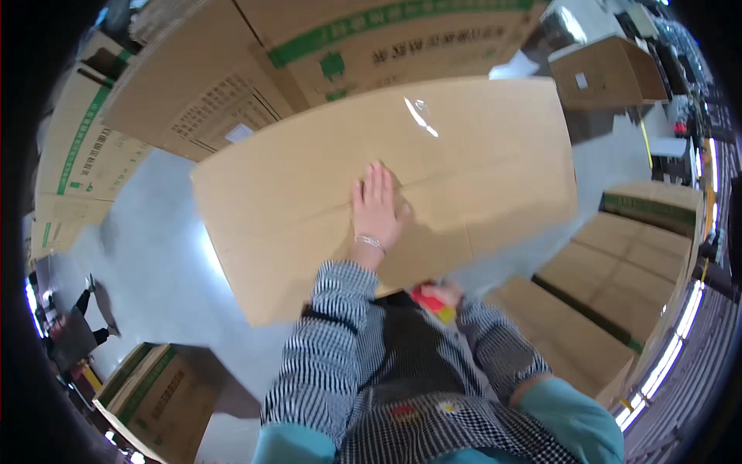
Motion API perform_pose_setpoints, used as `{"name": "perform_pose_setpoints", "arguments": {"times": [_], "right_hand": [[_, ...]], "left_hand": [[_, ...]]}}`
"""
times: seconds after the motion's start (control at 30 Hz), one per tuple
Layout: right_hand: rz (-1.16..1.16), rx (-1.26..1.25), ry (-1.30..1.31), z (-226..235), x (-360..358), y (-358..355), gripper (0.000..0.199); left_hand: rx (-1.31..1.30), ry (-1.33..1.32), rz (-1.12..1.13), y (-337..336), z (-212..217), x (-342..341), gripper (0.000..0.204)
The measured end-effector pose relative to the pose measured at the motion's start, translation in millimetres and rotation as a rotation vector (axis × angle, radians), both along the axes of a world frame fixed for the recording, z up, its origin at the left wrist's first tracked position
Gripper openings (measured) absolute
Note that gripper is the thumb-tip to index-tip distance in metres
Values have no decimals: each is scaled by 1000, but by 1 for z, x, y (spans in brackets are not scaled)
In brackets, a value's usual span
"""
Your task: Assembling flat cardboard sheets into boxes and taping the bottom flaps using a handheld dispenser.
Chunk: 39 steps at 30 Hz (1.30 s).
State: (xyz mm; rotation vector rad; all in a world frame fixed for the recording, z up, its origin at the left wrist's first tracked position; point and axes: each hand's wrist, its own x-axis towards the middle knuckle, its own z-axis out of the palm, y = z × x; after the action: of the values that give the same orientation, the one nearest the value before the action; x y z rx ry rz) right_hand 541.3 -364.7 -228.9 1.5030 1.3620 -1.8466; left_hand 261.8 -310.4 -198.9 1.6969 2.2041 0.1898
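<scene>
A large brown cardboard box (495,139) lies before me, its top flaps meeting along a middle seam. A short shiny strip, like clear tape, catches light near the box's far edge. My left hand (376,209) presses flat on the top near the seam, fingers stretched out, a thin bracelet at its wrist. Close to my body, just off the near edge of the box, my right hand (446,294) is closed around a small red and yellow object (430,301). Part of that object is hidden by the hand, and its kind does not show.
Tall printed cartons (224,85) with green bands stand beyond the box. Several more cartons (610,271) lie close at my right. Another carton (166,402) stands at the lower left, and an open one (607,73) at the far right. Part of another person (81,325) shows at far left.
</scene>
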Motion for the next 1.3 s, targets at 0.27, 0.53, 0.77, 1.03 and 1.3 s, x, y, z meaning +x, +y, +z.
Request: {"name": "perform_pose_setpoints", "arguments": {"times": [0.27, 0.53, 0.77, 1.03, 1.3], "right_hand": [[109, -132, 241, 217, -37, 34, 55], [522, 489, 597, 196, -195, 86, 51], [738, 383, 463, 202, -347, 80, 52], [1237, 841, 229, 134, -380, 89, 55], [1149, 718, 164, 151, -331, 126, 60]], "left_hand": [[-143, -1736, 795, -152, 56, -33, 66], [302, -2219, 942, -172, 102, -84, 48], [912, -1469, 1500, -217, 38, -215, 24], [-179, -693, 1153, -294, -106, -305, 59], [73, -493, 1283, -201, -37, -266, 70]]}}
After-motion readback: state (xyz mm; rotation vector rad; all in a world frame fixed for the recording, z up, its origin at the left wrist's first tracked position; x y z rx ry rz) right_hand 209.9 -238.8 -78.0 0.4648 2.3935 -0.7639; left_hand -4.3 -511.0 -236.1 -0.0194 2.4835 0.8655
